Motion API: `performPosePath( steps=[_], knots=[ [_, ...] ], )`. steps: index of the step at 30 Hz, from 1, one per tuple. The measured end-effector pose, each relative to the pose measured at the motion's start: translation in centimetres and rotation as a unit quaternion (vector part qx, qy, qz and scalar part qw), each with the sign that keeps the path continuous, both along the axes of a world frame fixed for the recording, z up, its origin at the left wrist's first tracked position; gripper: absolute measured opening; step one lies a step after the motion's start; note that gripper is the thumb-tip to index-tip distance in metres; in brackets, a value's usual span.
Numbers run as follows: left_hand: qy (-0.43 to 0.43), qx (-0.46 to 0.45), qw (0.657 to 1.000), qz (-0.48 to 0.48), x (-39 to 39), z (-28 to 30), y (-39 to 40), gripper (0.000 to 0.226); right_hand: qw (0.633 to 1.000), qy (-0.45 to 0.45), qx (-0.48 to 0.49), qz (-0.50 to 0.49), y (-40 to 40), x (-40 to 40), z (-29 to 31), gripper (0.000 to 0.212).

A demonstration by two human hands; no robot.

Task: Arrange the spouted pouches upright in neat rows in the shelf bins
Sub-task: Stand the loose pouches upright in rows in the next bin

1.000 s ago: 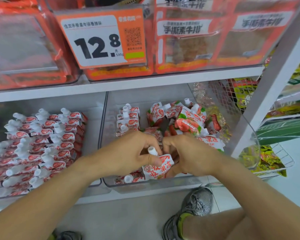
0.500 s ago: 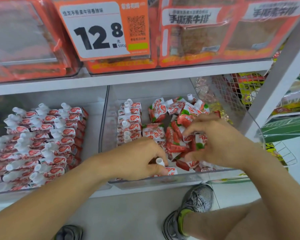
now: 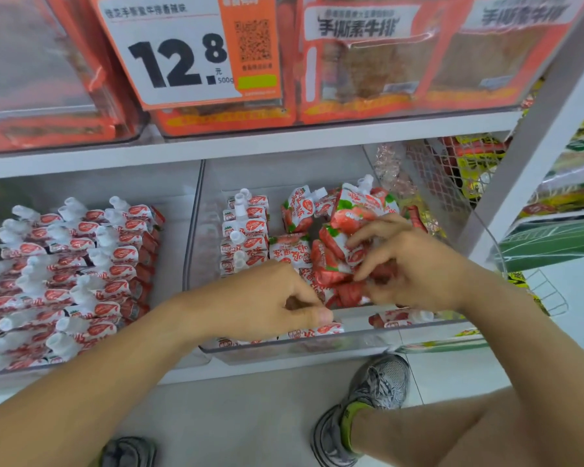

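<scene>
head view: 2 clear shelf bins sit side by side on the lower shelf. the left bin holds spouted pouches standing in tidy rows, white caps all pointing toward the left. the right bin is only partly sorted: along its left wall a short row of upright pouches stands with caps up, while the middle and right of the bin carry a loose heap of pouches lying at mixed angles, strawberry print showing.

the left hand is over the front left part of the right bin, fingers curled and thumb pressed against the forefinger; a pouch lies just under the thumb at the bin's front edge, and whether the hand is pinching it or clenched on nothing cannot be told. the right hand reaches into the heap near the bin's middle, its fingers curled around a red and white pouch and grasping it. another pouch lies flat by the front right corner, below the right wrist.

on the upper shelf, clear bins hold orange snack packs, and a price tag reading 12.8 hangs in front. a wire basket with yellow packets stands to the right of the shelf post. 2 grey shoes show on the floor below.
</scene>
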State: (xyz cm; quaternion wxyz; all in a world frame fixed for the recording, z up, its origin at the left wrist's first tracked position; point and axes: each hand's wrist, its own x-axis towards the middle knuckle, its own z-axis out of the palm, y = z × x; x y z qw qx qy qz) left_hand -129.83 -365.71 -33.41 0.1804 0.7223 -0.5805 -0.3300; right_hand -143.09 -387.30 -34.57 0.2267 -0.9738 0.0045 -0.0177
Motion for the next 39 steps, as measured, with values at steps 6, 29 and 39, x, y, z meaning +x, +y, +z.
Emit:
performPosePath(
  steps=[6, 29, 39],
  knots=[
    [-0.027, 0.010, 1.000, -0.013, -0.5, 0.3, 0.1, 0.037, 0.982, -0.127, -0.020, -0.142, -3.2, 2.4, 1.2, 0.017],
    [0.017, 0.000, 1.000, 0.016, 0.9, 0.6, 0.6, 0.043, 0.993, -0.029, 0.059, -0.099, 1.5, 1.0, 1.4, 0.041],
    [-0.292, 0.002, 0.956, -0.008, 4.3, -0.2, -4.3, 0.053, 0.985, -0.063, -0.061, -0.151, 2.3, 1.8, 0.5, 0.054]
  ],
)
